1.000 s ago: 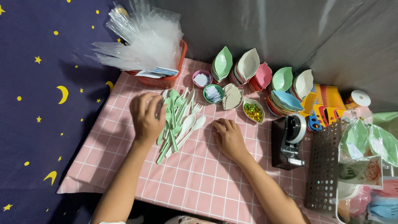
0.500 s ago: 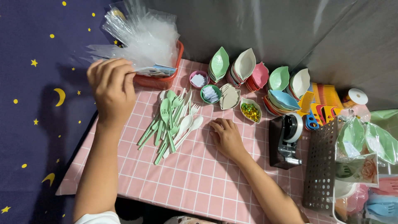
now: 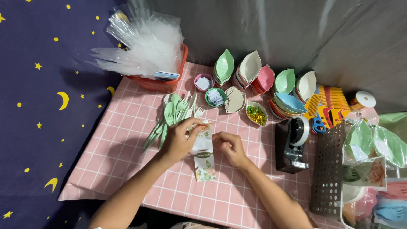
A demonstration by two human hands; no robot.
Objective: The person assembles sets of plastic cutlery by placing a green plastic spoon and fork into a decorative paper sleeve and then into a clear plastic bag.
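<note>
Low table under a pink checked cloth, pushed against a dark blue drape with yellow stars and moons on the left and a grey sheet behind. At the back left corner, a red basket stuffed with clear plastic sleeves. Along the back edge, stacks of leaf-shaped dishes in green, cream, pink and blue, two small round bowls of paper slips, and one leaf dish of shiny yellow and green bits. Right of centre, a black tape dispenser; beyond it, yellow and orange combs and a brown perforated basket. Pile of pale green and white plastic spoons and forks near the middle of the cloth.

Left hand palm down, just beside that pile, thumb and forefinger pinched on the top edge of a narrow flowered paper packet. Packet lying lengthwise on the cloth between both hands, top end lifted slightly. Right hand curled close against the packet's right edge, fingertips closed on or touching its upper side; exact hold hard to tell. Both forearms angled in from the bottom edge.
</note>
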